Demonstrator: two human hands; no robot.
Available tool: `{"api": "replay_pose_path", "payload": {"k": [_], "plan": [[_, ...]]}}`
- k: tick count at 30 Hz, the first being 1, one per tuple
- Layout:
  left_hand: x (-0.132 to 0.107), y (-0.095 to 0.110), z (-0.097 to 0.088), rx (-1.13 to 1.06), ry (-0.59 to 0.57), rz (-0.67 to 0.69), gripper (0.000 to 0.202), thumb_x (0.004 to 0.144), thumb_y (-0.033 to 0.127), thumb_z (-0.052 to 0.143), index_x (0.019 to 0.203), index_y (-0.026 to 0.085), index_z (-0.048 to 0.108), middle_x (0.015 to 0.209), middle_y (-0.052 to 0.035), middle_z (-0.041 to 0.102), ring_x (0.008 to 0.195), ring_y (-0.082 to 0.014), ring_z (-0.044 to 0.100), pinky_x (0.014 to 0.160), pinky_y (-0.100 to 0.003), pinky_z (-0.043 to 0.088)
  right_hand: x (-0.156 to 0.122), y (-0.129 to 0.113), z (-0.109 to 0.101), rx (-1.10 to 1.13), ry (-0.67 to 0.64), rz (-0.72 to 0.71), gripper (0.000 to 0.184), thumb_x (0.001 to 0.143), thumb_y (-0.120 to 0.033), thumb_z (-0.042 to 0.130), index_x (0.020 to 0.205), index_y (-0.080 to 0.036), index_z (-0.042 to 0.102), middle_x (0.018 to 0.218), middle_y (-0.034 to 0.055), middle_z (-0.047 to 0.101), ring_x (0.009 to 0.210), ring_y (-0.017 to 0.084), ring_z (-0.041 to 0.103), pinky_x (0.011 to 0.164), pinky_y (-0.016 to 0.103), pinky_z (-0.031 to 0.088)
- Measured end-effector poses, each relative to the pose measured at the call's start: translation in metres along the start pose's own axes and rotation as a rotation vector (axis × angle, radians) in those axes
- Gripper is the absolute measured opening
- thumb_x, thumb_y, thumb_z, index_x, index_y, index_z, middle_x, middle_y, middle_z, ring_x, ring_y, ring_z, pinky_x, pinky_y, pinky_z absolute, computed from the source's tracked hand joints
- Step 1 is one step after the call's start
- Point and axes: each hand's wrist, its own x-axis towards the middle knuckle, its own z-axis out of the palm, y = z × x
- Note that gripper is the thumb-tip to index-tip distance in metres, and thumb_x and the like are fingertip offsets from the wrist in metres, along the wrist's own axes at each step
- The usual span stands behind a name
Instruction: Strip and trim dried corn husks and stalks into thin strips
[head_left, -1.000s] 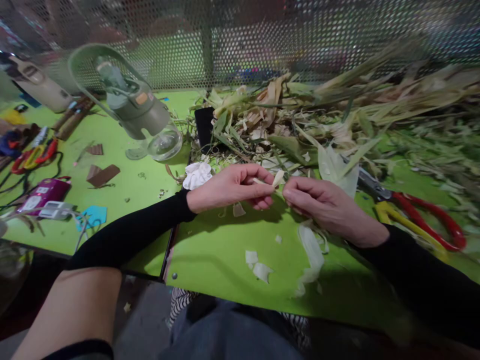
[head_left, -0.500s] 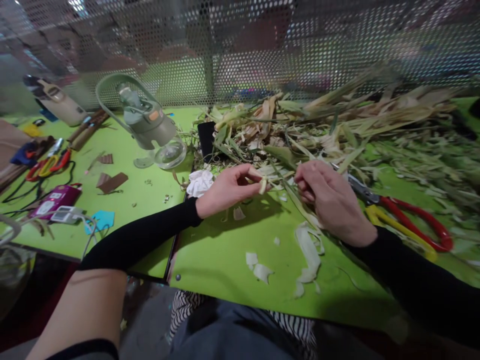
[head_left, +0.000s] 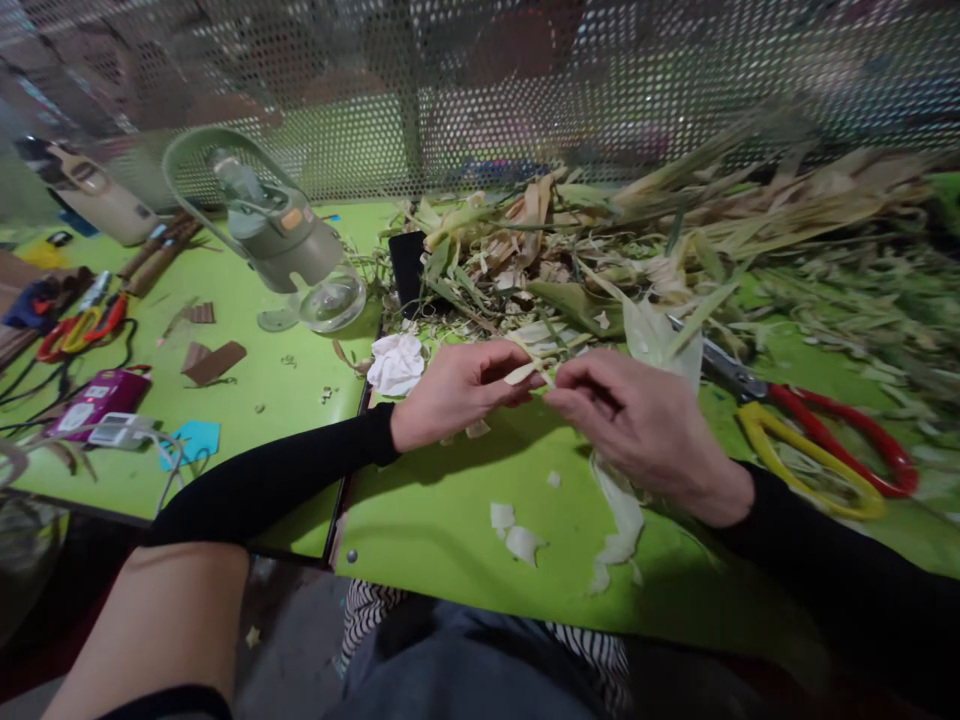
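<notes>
Pale husk strip (head_left: 519,375) above green bench (head_left: 442,530) — left hand (head_left: 466,390) pinched it, thumb against fingers; right hand (head_left: 646,425) pinched its right end. Probably light, pliable, easily torn — best gripped flat near ends.

The bare, black-sleeved right hand (head_left: 649,430), half a second ago well apart from the left hand (head_left: 461,395), is now just beside it, fingertips at the thin, pale husk strip (head_left: 519,375); the broad, pale-green husk leaf (head_left: 654,335), then mostly hidden behind the right hand, now shows.
</notes>
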Motion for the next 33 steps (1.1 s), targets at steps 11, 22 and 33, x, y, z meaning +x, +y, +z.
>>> {"api": "replay_pose_path", "payload": {"k": [11,22,33], "plan": [[-0.002,0.002,-0.004,0.49,-0.047,0.39,0.035,0.109,0.035,0.037,0.089,0.017,0.059,0.077,-0.0014,0.067,0.069,-0.011,0.061,0.067,-0.022,0.047,0.0,-0.01,-0.003,-0.028,-0.149,-0.122,0.032,0.102,-0.022,0.043,0.071,-0.025,0.034,0.061,-0.0043,0.041,0.052,0.012,0.038,0.053,0.029,0.031],[-0.013,0.008,0.003,0.347,-0.068,0.235,0.03,0.106,0.033,0.041,0.095,0.017,0.064,0.084,-0.0043,0.07,0.075,-0.0133,0.064,0.073,-0.026,0.051,-0.009,-0.013,0.007,-0.087,-0.151,-0.192,0.033,0.1,-0.026,0.043,0.068,-0.026,0.038,0.058,-0.0008,0.046,0.055,0.016,0.041,0.055,0.033,0.029],[-0.002,0.002,-0.003,-0.23,-0.151,-0.074,0.04,0.098,0.054,0.061,0.103,0.014,0.064,0.088,-0.0052,0.071,0.076,-0.011,0.068,0.073,-0.025,0.058,0.004,-0.004,-0.006,0.073,-0.111,0.095,0.027,0.104,-0.042,0.045,0.093,-0.023,0.061,0.084,0.0051,0.068,0.071,0.02,0.061,0.064,0.033,0.045]]}}
